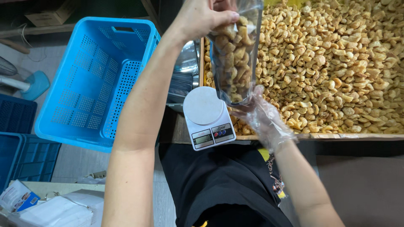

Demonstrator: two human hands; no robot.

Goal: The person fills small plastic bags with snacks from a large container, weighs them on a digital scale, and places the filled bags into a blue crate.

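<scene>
Left hand fingers: the left hand (202, 17) is gripping the top of a clear bag (235, 50), with its fingers (225, 17) pinching the bag's upper edge.
Right hand fingers: the right hand (263, 117) is wearing a thin see-through glove and is cupping the bottom of the bag from below, fingers curled up around it.
Bag: it is hanging upright in the air between the two hands, and it is filled with puffy golden snack pieces.
Where the bag is: it is being held just above and beside the little white scale (208, 117), not touching the round plate on it.
Scale: it is sitting at the front edge of the surface (357, 136), with a small screen and buttons facing the person.
Snack pile: a big heap of the same golden pieces (336, 63) is lying spread out behind and to the right of the bag.
Blue crate: a large blue plastic crate (92, 80) is standing to the left of the left arm, tilted.
Far left: more dark blue crates (19, 138) are standing low down.
</scene>
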